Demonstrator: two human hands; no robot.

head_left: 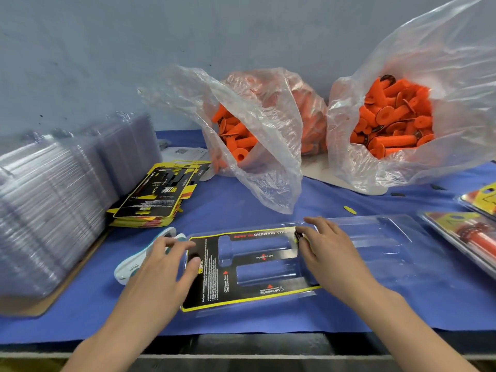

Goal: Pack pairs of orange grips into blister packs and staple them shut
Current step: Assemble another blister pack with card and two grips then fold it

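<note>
A blue-covered worktop (241, 208) against a grey wall carries an open blister pack (381, 253), a black-and-yellow card (257, 264) lying in its left half. The left hand (161, 272) rests spread fingers on the card's left edge (a white stapler (128, 267) lies just beside it); the right hand (330, 251) pinches the card's right edge. Orange grips (394, 116) fill two plastic bags (271, 162) behind.

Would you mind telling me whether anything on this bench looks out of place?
A small yellow scrap lies loose on the blue cloth, between the left bag and the blister pack, and the card stack is fanned unevenly. Nothing looks spilled or damaged.
</note>
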